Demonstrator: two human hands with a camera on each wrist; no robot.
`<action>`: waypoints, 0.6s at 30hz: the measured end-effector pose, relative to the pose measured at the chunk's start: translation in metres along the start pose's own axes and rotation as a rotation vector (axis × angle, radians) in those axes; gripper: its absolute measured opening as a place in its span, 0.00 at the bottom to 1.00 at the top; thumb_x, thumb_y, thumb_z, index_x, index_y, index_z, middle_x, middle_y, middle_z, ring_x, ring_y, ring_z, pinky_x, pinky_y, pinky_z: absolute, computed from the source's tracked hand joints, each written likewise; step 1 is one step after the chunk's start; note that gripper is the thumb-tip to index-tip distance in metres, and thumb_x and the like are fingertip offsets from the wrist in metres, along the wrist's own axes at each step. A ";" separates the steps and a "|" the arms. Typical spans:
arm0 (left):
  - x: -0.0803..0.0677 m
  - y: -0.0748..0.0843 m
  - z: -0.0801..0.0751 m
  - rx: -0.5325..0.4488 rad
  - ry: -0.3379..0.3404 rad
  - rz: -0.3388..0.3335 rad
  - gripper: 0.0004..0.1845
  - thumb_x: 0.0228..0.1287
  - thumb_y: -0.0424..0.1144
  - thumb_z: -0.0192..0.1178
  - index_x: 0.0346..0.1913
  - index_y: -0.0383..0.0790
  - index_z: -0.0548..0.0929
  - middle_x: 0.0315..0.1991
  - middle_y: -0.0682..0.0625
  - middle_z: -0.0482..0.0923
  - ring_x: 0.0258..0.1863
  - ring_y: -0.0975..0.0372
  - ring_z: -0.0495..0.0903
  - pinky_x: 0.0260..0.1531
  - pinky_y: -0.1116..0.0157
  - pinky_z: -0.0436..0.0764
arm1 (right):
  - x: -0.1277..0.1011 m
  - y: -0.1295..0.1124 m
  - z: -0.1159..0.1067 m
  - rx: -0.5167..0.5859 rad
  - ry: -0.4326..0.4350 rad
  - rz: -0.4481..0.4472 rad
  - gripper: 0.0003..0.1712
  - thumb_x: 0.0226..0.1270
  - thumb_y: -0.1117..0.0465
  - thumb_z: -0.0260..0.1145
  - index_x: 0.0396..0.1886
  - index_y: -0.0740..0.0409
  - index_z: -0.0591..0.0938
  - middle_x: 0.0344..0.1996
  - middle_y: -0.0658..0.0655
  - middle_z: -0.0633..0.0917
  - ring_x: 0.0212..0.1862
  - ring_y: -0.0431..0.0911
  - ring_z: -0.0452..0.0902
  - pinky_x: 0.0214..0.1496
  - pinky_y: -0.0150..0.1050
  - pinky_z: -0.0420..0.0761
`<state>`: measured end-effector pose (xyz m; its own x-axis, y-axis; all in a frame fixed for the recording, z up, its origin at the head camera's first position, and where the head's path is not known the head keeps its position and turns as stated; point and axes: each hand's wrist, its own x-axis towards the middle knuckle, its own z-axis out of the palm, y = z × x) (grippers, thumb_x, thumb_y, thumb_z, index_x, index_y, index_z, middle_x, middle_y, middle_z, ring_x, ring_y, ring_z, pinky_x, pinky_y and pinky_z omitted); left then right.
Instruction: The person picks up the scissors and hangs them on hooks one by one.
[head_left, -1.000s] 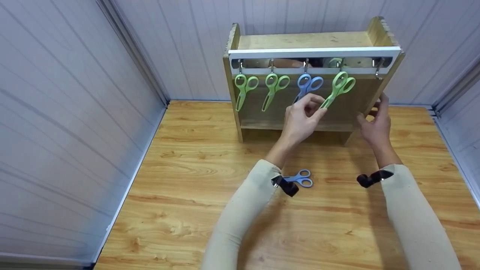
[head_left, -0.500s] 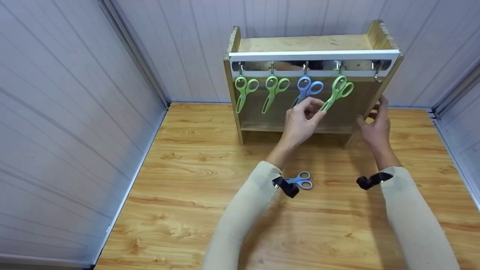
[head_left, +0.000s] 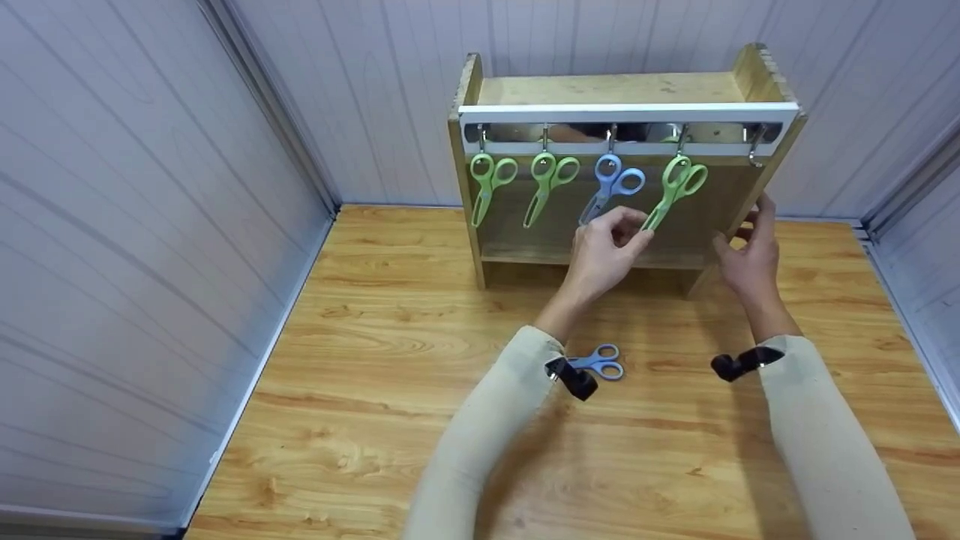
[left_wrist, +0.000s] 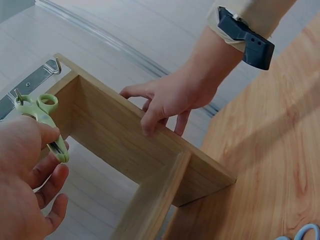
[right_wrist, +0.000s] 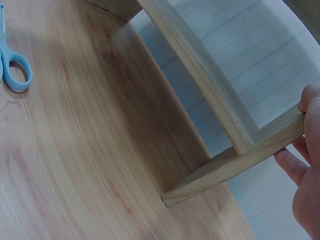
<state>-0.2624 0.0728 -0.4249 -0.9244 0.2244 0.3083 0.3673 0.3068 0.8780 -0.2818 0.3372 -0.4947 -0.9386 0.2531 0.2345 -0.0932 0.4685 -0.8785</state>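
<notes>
In the head view, my left hand (head_left: 604,251) pinches the lower blade end of green scissors (head_left: 670,196), whose upper finger ring hangs on a hook. The left wrist view shows thumb and fingers at the blade of these scissors (left_wrist: 44,117). My right hand (head_left: 750,259) grips the right side panel of a wooden shelf (head_left: 611,88), thumb on its front edge and fingers behind. Blue scissors (head_left: 601,193) hang just left of the pinched pair, close above the left hand. Further left hang two green pairs, the outer scissors (head_left: 489,184) and the inner scissors (head_left: 550,184).
A white hook rail (head_left: 630,113) runs along the shelf's front top, with another hook (head_left: 756,150) at its right end. Blue scissors (head_left: 600,362) lie on the wood-grain surface (head_left: 360,420), partly behind the left wrist camera (head_left: 574,379). A panelled wall (head_left: 375,97) stands behind.
The left hand has moved slightly down, still pinching the green scissors, and more of the hanging blue scissors shows. The shelf has tipped or shifted slightly lower in view. The right hand keeps its grip.
</notes>
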 end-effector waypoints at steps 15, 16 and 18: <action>-0.004 -0.009 0.005 -0.011 -0.043 -0.028 0.16 0.79 0.33 0.67 0.64 0.39 0.91 0.49 0.44 0.95 0.43 0.65 0.89 0.48 0.76 0.83 | 0.000 -0.002 0.001 -0.018 0.031 0.001 0.47 0.81 0.64 0.61 0.92 0.40 0.55 0.69 0.55 0.76 0.56 0.35 0.76 0.50 0.25 0.79; -0.005 -0.009 0.005 -0.016 -0.046 -0.030 0.16 0.80 0.33 0.67 0.65 0.39 0.90 0.50 0.44 0.95 0.44 0.63 0.90 0.48 0.76 0.83 | 0.000 -0.001 0.001 -0.019 0.030 -0.003 0.47 0.81 0.64 0.62 0.93 0.40 0.54 0.70 0.56 0.76 0.57 0.37 0.76 0.51 0.25 0.79; -0.006 -0.010 0.005 -0.036 -0.053 -0.036 0.17 0.80 0.32 0.67 0.66 0.38 0.89 0.52 0.43 0.95 0.47 0.60 0.92 0.52 0.71 0.87 | 0.000 -0.001 0.001 -0.023 0.028 -0.008 0.48 0.82 0.64 0.62 0.93 0.39 0.53 0.71 0.59 0.76 0.60 0.40 0.77 0.51 0.25 0.78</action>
<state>-0.2598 0.0734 -0.4373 -0.9301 0.2624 0.2570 0.3288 0.2829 0.9010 -0.2818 0.3357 -0.4948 -0.9282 0.2729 0.2529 -0.0922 0.4899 -0.8669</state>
